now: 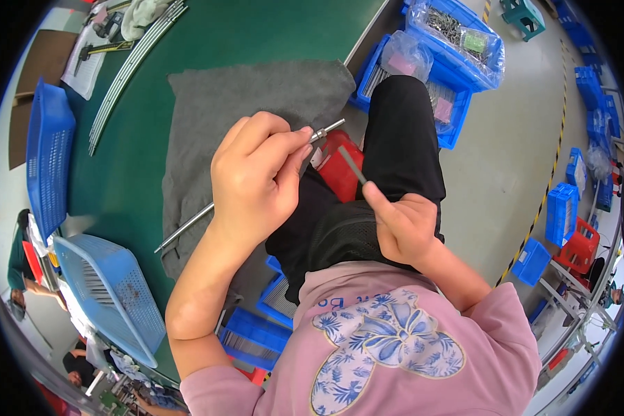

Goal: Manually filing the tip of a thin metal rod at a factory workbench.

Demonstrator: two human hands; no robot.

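Note:
My left hand point(253, 173) is closed around a thin, shiny metal rod point(186, 227), pinching it with thumb and fingertips close to a stepped collar point(318, 134) at its far-right end. The rod slants over a grey cloth point(208, 104), and its middle is hidden behind the hand and wrist. Over my lap, my right hand point(405, 227) grips a narrow, flat grey file point(352, 164), the index finger stretched along it. The file's free end points up towards the rod's collar, with a small gap between them in the picture.
The cloth lies on a green table point(270, 31). Several long metal rods point(128, 76) and a caliper point(107, 48) lie at the far left. Blue baskets point(128, 295) stand left. Blue bins point(457, 132) with metal parts and a red stool point(341, 170) are near my legs.

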